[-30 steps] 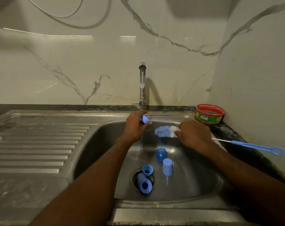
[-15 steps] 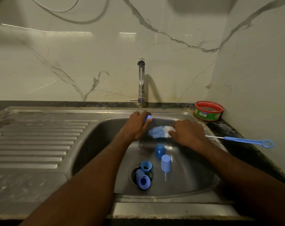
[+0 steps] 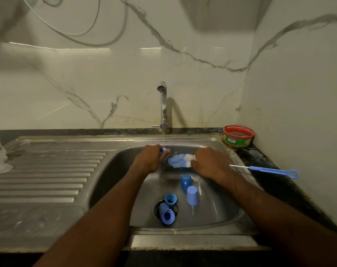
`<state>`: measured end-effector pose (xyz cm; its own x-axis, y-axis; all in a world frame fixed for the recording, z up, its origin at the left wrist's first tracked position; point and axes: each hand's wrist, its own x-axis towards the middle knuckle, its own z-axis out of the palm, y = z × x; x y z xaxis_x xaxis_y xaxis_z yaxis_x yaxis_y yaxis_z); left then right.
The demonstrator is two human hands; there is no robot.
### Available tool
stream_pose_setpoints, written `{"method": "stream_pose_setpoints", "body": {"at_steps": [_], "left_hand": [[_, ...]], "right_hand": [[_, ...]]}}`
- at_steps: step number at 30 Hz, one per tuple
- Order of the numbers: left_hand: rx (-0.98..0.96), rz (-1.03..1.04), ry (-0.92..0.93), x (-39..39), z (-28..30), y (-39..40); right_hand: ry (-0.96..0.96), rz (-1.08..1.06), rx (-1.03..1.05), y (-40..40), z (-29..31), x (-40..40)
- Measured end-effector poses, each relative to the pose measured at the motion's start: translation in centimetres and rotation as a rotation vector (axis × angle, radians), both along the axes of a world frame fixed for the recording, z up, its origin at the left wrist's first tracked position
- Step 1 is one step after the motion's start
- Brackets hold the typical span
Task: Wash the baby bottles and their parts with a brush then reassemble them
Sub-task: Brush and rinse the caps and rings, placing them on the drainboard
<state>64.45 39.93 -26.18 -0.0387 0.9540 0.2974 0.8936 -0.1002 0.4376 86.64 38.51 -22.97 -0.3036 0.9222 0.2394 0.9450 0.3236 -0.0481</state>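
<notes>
Fingers: left hand [image 3: 150, 159] curled round a small blue bottle part [image 3: 163, 151] under the running tap [image 3: 163, 105]; right hand [image 3: 208, 162] gripping the brush [image 3: 180, 160] just behind its bristles, handle sticking out over the tabletop [image 3: 275, 182].
Surface: steel sink [image 3: 109, 170] with ribbed drainer, dark tabletop, marble walls.
Containers: sink bowl holding four blue bottle parts [image 3: 192, 192] near the drain; red and green tub [image 3: 238, 136] in the corner.
Change: brush head closer to the left hand than a second ago, part now right under the stream.
</notes>
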Motion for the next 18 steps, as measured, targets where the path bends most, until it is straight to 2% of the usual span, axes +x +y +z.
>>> {"method": "stream_pose_setpoints", "body": {"at_steps": [4,7,8,11,12,13,14,16,17,18], "left_hand": [[-0.109,-0.075,0.128,0.0,1.1,-2.5],[-0.072,-0.018,0.208,-1.4,2.2,-3.8],[0.036,0.026,0.194,-1.9,2.3,-4.2],[0.516,0.125,0.091,-2.6,2.1,-5.4],[0.592,0.153,0.072,-2.6,2.2,-5.6],[0.553,0.178,0.073,-2.8,2.1,-5.8],[0.395,0.184,0.115,-3.1,1.9,-5.6],[-0.15,0.192,0.301,-3.0,0.9,-5.9],[-0.329,0.19,0.355,-3.0,0.4,-6.0],[-0.35,0.186,0.338,-3.0,0.1,-6.0]], "right_hand": [[-0.108,0.061,-0.064,-1.2,0.3,0.0],[-0.066,0.06,0.091,-1.4,1.2,-0.7],[-0.022,0.044,0.171,-1.4,1.6,-1.0],[0.067,0.001,0.41,-1.9,2.5,-1.8],[0.071,0.005,0.416,-2.0,2.3,-1.8],[0.052,0.018,0.358,-2.0,1.9,-1.7],[-0.004,0.03,0.261,-2.2,1.5,-1.6],[-0.148,0.031,0.067,-2.4,0.8,-1.5],[-0.151,0.031,0.007,-2.4,0.7,-1.2],[-0.113,0.029,-0.004,-2.4,0.7,-0.9]]}}
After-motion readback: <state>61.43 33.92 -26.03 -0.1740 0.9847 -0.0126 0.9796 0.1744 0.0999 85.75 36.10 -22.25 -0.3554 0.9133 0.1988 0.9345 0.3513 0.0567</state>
